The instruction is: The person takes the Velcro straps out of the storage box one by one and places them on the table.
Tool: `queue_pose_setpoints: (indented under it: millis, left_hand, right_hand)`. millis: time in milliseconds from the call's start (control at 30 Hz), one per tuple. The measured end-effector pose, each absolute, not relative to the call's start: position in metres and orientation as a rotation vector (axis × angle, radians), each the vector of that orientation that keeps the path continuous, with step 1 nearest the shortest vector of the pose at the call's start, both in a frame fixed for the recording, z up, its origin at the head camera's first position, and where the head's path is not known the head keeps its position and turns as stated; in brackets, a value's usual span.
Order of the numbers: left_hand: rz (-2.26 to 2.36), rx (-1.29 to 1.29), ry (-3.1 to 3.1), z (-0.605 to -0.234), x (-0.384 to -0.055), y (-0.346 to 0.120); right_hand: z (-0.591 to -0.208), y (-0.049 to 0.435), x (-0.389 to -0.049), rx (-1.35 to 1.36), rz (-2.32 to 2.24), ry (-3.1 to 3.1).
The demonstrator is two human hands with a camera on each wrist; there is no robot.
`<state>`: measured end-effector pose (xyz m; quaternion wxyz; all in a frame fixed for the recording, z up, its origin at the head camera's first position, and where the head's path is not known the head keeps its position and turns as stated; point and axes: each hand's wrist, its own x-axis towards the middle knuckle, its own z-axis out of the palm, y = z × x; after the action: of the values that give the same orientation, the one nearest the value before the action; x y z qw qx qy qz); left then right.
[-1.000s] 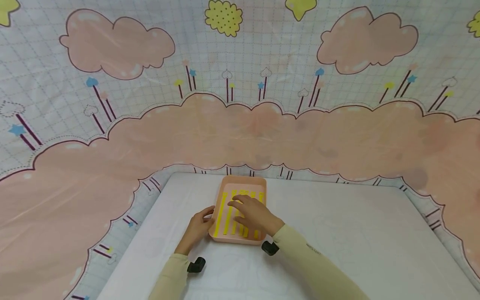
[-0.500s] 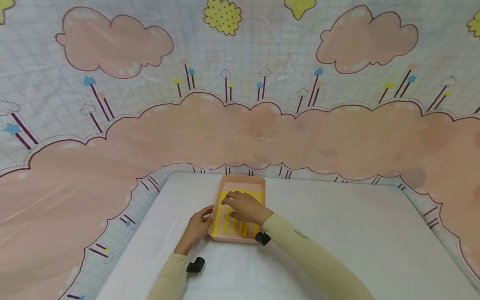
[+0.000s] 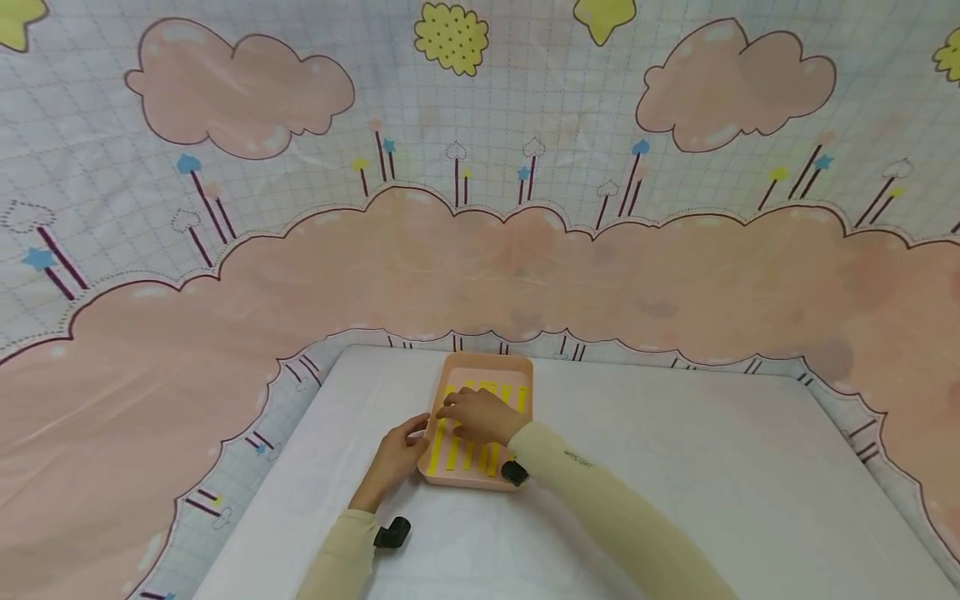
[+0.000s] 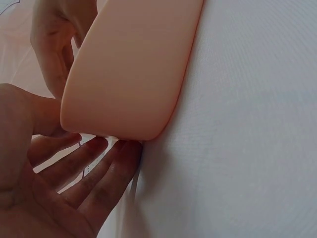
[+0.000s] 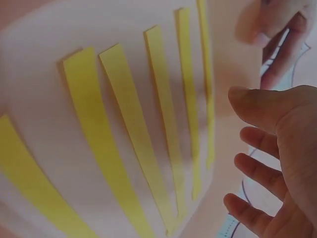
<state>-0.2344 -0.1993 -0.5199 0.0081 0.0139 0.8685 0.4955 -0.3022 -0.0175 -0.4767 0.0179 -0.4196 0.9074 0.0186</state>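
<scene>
A peach-coloured tray (image 3: 491, 362) lies on the white table, with several flat yellow strips (image 5: 101, 129) lengthwise in it, roughly side by side. My left hand (image 3: 395, 457) holds the tray's left edge. In the left wrist view its thumb is at the rim and its fingertips meet the outer wall (image 4: 129, 74). My right hand (image 3: 483, 415) is over the left half of the tray and hides the middle of some strips. The right wrist view shows this hand's fingers spread and loosely bent, thumb extended, nothing between them.
The white table (image 3: 675, 467) extends to both sides of the tray and in front of it. Behind it hangs a patterned cloth (image 3: 570, 275) with clouds and stars. A black wrist camera (image 3: 392, 532) sits on the left wrist, another (image 3: 514, 472) on the right.
My right hand has moved left across the tray, uncovering strips on the right side. The left hand and the tray have stayed in place.
</scene>
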Motion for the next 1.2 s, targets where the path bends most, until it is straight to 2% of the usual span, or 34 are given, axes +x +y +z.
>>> queue_pose_setpoints:
  millis: [733, 1200]
  left_hand:
    - [1.545, 0.027, 2.689, -0.520, -0.236, -0.199]
    - [1.537, 0.012, 2.706, -0.524, -0.236, -0.199]
  right_hand:
    - [-0.489, -0.028, -0.310, -1.213, 0.090, 2.779]
    - [-0.494, -0.035, -0.317, -1.103, -0.187, 2.753]
